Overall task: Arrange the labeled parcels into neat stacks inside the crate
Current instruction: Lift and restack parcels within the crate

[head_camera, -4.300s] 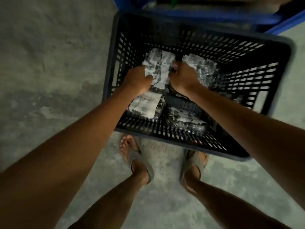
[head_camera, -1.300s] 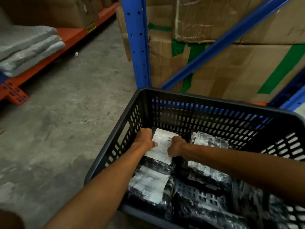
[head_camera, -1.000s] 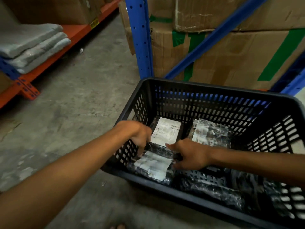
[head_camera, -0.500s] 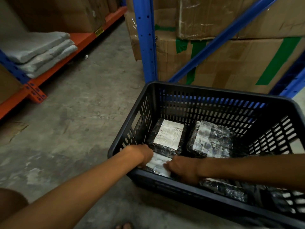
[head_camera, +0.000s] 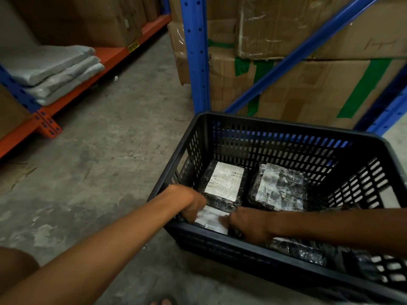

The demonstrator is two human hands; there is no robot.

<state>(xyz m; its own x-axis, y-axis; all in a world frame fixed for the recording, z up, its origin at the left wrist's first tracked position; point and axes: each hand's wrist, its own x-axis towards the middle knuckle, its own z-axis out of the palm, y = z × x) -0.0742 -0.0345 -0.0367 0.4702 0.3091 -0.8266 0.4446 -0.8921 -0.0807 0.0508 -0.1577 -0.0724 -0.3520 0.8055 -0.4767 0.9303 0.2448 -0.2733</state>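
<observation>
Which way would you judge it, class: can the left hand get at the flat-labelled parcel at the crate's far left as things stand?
Probably yes. The left hand is already inside the crate, right beside that parcel, whose top is uncovered.

Your view is dim and warm-toned, with soft, flat light and no hard shadows on the floor (head_camera: pixel 105 150). The crate (head_camera: pixel 286 137) interior is darkest; its parcels' plastic wrap shows faint glare. Your hands and the parcel between them are slightly motion-blurred. Wide-angle distortion bows the rack post (head_camera: pixel 196 53) and stretches your forearms at the edges.
</observation>
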